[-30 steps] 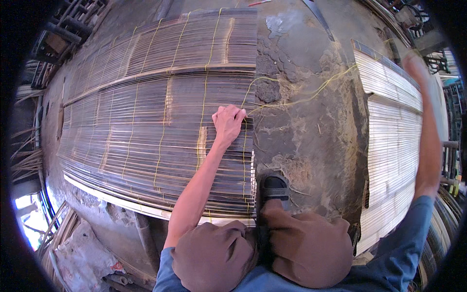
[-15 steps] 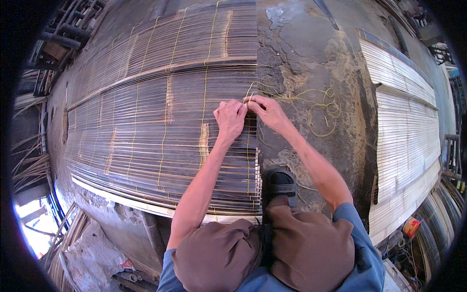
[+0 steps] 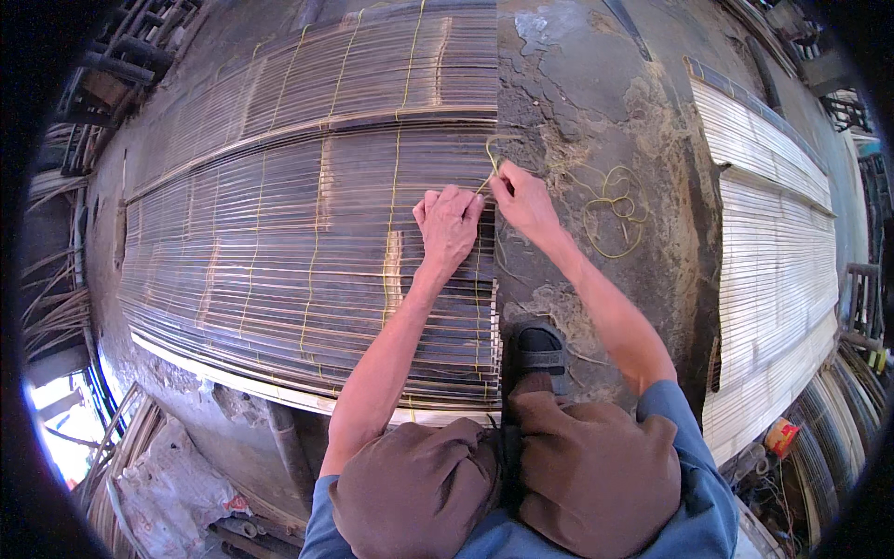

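Low down in the workshop, near side first: a person, knees bent up in soft brown trousers [image 3: 410, 489], blue shirt [image 3: 703, 484], one strapped black sandal [image 3: 540, 354] on the rough grey concrete floor [image 3: 605, 321]. Both bare forearms reach forward. Left hand [image 3: 449, 224] rests on the right edge of a wide mat of thin brown bamboo-like slats [image 3: 354, 205], fingers curled, thumb and forefinger pinched on a thin yellow cord [image 3: 489, 152]. Right hand [image 3: 523, 198], just beside it past the edge, has thumb and forefinger closed on the same cord, other fingers folded in; a short stretch runs between the two pinches, and a loop stands up beyond the fingertips. More cord lies in loose coils on the concrete, right of the right hand. The mat is spread flat to the person's left, crossed by rows of yellow stitching. Lower left, a crumpled whitish sack [image 3: 168, 484]. Well off to the right, a pale slatted mat [image 3: 778, 298] lies flat, a small red and yellow container [image 3: 781, 436] near its lower corner. Farther out, a long dark blade-like strip [image 3: 629, 28] on the floor; far left, a dark rack [image 3: 121, 61], details too murky to tell.
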A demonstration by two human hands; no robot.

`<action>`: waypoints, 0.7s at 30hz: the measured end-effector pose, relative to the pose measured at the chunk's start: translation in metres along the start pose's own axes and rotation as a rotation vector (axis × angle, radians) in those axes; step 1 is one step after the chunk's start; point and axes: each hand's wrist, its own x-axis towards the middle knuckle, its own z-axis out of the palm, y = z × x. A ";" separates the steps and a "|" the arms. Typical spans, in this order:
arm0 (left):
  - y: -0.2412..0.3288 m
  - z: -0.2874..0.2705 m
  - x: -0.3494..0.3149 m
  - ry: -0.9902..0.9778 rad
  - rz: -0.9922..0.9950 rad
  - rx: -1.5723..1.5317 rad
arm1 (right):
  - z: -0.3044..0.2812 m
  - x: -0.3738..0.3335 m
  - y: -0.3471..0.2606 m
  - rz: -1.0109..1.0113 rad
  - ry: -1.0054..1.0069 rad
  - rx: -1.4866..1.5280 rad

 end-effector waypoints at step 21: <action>-0.022 0.009 0.020 -0.063 -0.029 -0.202 | -0.008 0.035 -0.014 0.244 -0.357 0.613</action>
